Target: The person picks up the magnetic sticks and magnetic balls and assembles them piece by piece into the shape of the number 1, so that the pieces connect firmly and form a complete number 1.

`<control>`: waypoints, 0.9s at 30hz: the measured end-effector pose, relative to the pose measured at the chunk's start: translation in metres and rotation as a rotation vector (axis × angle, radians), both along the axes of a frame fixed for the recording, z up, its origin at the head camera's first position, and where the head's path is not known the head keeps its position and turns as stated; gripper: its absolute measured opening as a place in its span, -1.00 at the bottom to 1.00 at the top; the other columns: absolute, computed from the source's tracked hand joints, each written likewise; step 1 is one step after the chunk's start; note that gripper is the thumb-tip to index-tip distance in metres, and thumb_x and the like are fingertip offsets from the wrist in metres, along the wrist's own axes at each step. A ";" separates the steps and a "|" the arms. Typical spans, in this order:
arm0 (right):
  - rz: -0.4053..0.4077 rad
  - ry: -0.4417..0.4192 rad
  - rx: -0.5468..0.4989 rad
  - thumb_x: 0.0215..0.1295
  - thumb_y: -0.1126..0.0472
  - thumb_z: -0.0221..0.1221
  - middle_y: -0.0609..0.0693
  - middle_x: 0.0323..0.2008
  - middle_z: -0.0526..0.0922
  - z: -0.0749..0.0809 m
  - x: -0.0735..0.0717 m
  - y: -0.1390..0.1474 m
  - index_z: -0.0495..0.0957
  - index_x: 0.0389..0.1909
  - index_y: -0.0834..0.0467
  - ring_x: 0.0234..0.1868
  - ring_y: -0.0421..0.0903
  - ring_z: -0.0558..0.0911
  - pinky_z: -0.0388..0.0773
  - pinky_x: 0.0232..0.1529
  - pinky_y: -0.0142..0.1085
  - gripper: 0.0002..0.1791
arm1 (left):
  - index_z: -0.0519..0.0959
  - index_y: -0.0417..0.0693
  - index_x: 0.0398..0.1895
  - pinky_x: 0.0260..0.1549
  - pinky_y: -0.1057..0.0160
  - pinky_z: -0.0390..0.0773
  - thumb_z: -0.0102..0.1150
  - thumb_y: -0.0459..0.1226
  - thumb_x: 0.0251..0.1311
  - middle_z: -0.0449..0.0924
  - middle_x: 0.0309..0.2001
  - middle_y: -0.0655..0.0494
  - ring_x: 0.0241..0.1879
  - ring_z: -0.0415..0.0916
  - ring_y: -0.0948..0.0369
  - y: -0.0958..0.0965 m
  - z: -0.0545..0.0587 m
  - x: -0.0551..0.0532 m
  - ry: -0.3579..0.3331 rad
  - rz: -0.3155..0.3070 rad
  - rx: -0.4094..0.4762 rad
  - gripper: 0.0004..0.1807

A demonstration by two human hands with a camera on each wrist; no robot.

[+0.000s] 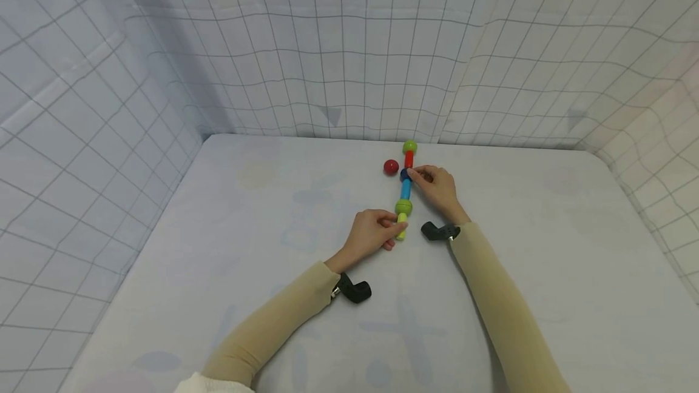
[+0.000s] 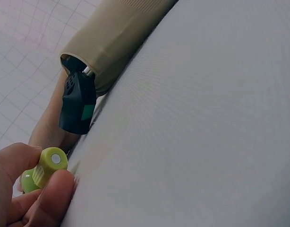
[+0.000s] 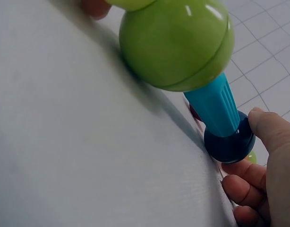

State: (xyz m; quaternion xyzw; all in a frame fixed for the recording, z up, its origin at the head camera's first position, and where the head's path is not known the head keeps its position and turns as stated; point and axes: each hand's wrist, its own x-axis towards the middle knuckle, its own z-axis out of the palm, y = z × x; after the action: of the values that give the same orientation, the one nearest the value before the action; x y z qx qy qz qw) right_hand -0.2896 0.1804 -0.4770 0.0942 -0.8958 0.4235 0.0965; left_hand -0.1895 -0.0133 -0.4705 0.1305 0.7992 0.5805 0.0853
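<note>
A straight chain of toy balls and rods lies across the white table, running away from me. From far to near it has a green ball (image 1: 410, 147), a red rod (image 1: 409, 159), a dark blue ball (image 3: 230, 143), a light blue rod (image 3: 215, 106), a larger green ball (image 3: 175, 45) and a yellow-green rod (image 2: 51, 163). My left hand (image 1: 371, 234) pinches the yellow-green rod between thumb and fingers; a pale round disc shows in its end. With thumb and fingers, my right hand (image 1: 437, 188) holds the dark blue ball.
A loose red ball (image 1: 391, 167) sits just left of the chain, near the dark blue ball. White grid-lined curtains (image 1: 349, 47) stand behind the table (image 1: 229, 211) and along both sides. Black wrist cameras (image 1: 354, 291) jut from both sleeves, low over the tabletop.
</note>
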 end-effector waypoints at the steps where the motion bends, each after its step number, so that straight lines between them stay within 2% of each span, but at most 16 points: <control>1: -0.003 -0.008 -0.007 0.33 -0.06 0.13 0.06 -0.48 0.50 0.000 0.000 0.000 0.64 -0.11 0.26 -0.40 -0.04 0.38 0.23 -0.35 -0.25 -0.56 | 0.60 -0.33 -0.10 -0.67 0.26 0.57 0.30 -0.21 0.17 0.61 -0.52 0.10 -0.70 0.56 0.24 0.000 0.000 0.000 0.000 0.000 0.000 -0.64; 4: -0.027 -0.037 -0.029 0.35 -0.08 0.10 0.06 -0.44 0.52 -0.002 0.001 0.001 0.62 -0.08 0.24 -0.39 -0.05 0.39 0.25 -0.35 -0.26 -0.54 | 0.60 -0.33 -0.09 -0.66 0.26 0.57 0.30 -0.21 0.17 0.61 -0.52 0.10 -0.70 0.56 0.23 0.000 -0.002 -0.001 -0.001 0.000 0.004 -0.64; 8: -0.100 -0.064 -0.079 0.36 -0.09 0.08 0.08 -0.35 0.54 -0.002 0.006 0.000 0.59 -0.04 0.22 -0.33 -0.05 0.42 0.28 -0.31 -0.26 -0.54 | 0.60 -0.33 -0.09 -0.67 0.25 0.57 0.30 -0.21 0.17 0.61 -0.52 0.10 -0.70 0.56 0.23 0.000 -0.001 0.000 0.000 0.005 -0.002 -0.64; 11: -0.148 -0.036 -0.143 0.36 -0.03 0.11 0.10 -0.34 0.56 -0.002 0.012 -0.001 0.59 -0.06 0.23 -0.33 -0.06 0.46 0.32 -0.30 -0.28 -0.60 | 0.60 -0.32 -0.09 -0.67 0.26 0.57 0.30 -0.21 0.17 0.60 -0.52 0.10 -0.70 0.55 0.23 0.000 0.000 0.000 -0.007 0.008 -0.008 -0.64; 16: -0.181 0.030 -0.218 0.34 0.08 0.16 0.08 -0.37 0.54 -0.002 0.020 -0.003 0.60 -0.13 0.27 -0.37 -0.11 0.44 0.31 -0.33 -0.34 -0.68 | 0.61 -0.31 -0.10 -0.67 0.27 0.56 0.31 -0.21 0.16 0.60 -0.52 0.11 -0.71 0.55 0.23 0.000 0.000 0.001 -0.006 0.012 -0.014 -0.65; 20: -0.177 0.033 -0.211 0.33 0.09 0.17 0.07 -0.36 0.52 -0.003 0.023 -0.003 0.59 -0.13 0.28 -0.37 -0.11 0.42 0.31 -0.33 -0.34 -0.69 | 0.61 -0.31 -0.10 -0.68 0.27 0.56 0.31 -0.20 0.16 0.60 -0.52 0.11 -0.71 0.55 0.23 0.001 0.000 0.001 -0.006 0.013 -0.012 -0.64; 27: -0.125 -0.080 -0.131 0.29 -0.12 0.15 0.07 -0.28 0.56 -0.001 0.021 -0.005 0.57 -0.04 0.20 -0.29 -0.06 0.46 0.32 -0.28 -0.26 -0.53 | 0.61 -0.31 -0.09 -0.68 0.27 0.56 0.30 -0.18 0.17 0.60 -0.51 0.12 -0.71 0.55 0.24 0.001 0.001 0.001 -0.011 0.010 -0.021 -0.63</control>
State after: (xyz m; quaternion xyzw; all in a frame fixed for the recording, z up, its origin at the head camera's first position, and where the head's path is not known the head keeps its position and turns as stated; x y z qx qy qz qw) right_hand -0.2687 0.1757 -0.4785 0.0148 -0.8735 0.4778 0.0927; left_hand -0.1888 -0.0127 -0.4696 0.1224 0.8054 0.5732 0.0881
